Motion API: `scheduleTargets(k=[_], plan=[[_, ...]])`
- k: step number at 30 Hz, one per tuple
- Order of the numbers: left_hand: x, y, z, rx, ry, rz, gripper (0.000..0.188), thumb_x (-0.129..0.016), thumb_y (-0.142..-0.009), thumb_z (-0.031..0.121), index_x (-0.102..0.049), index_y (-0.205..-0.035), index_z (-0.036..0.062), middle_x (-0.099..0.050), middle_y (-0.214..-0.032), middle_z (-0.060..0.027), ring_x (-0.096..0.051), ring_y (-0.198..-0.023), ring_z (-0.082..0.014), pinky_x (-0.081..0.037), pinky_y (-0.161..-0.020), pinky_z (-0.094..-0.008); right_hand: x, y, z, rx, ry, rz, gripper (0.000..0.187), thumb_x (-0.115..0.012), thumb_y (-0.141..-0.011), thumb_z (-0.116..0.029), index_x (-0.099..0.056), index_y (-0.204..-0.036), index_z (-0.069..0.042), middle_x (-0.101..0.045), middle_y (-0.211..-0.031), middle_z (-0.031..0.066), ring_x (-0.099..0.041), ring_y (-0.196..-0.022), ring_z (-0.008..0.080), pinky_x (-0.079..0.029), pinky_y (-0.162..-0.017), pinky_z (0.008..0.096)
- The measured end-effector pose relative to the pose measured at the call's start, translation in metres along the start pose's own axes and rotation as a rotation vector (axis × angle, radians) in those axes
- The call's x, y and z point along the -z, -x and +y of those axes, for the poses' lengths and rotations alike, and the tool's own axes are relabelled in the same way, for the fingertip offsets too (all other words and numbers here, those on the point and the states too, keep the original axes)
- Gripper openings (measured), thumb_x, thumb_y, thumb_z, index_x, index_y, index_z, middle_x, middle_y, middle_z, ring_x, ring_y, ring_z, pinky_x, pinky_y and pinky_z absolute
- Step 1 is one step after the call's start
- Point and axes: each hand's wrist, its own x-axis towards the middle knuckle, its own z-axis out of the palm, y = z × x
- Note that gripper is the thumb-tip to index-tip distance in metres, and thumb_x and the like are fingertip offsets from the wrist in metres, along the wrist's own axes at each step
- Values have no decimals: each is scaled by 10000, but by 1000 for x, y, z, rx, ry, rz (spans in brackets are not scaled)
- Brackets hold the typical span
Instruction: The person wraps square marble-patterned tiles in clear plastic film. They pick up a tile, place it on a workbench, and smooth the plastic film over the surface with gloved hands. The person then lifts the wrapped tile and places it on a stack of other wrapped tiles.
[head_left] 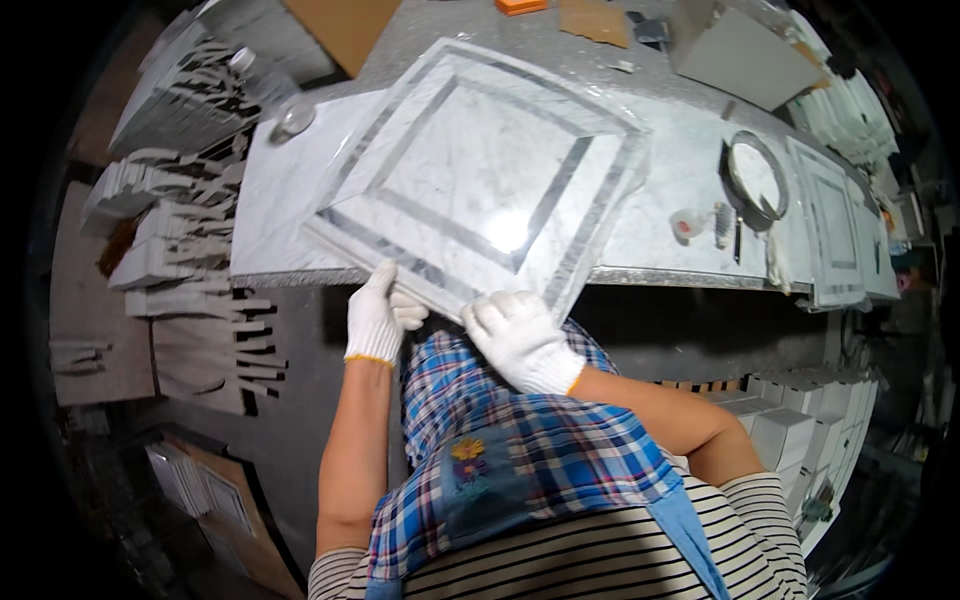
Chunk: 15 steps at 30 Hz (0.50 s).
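The left hand, in a white knit glove, was closed on the near-left edge of a square marble panel, 1 digit up against the rim and other fingers curled. The right hand, gloved alike, lay with bent fingers on that same edge, close to the panel's near corner; its thumb was out of sight, so I could not tell whether it gripped or only pressed. Inlaid with grey bands, the panel was turned cornerwise over the middle of the tabletop, jutting past the front edge. Its underside was hidden, and glare washed out 1 patch. Toward the tabletop's right end stood a round dish of white paste.
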Motion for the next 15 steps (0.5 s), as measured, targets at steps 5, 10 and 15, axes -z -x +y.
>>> scheduleTargets(k=[5,10,15], plan=[[0,2,2,-8,37,-50,439,-640,-958,405,-629,-984,-33,-668,-738,-214,-599,-460,-281,-446,-368,-333,0,3,4,34,-23,14,355,-612,-723,-124,-651,-1035,40,-605,-899,99,-615,-810,251,-514,-650,381],[-13,11,4,-40,2,13,451,-625,-967,401,-617,-963,-50,-660,-742,-221,-573,-453,-281,-403,-368,-327,6,3,5,42,-20,-33,362,-616,-722,-113,-649,-1044,50,-614,-937,114,-620,-834,257,-516,-668,378],[-9,10,4,-13,21,-28,467,-604,-979,401,-609,-960,-66,-657,-732,-230,-577,-451,-288,-403,-368,-333,2,6,4,25,-29,-1,350,-620,-744,-123,-650,-1050,44,-622,-967,123,-624,-862,255,-510,-684,369]])
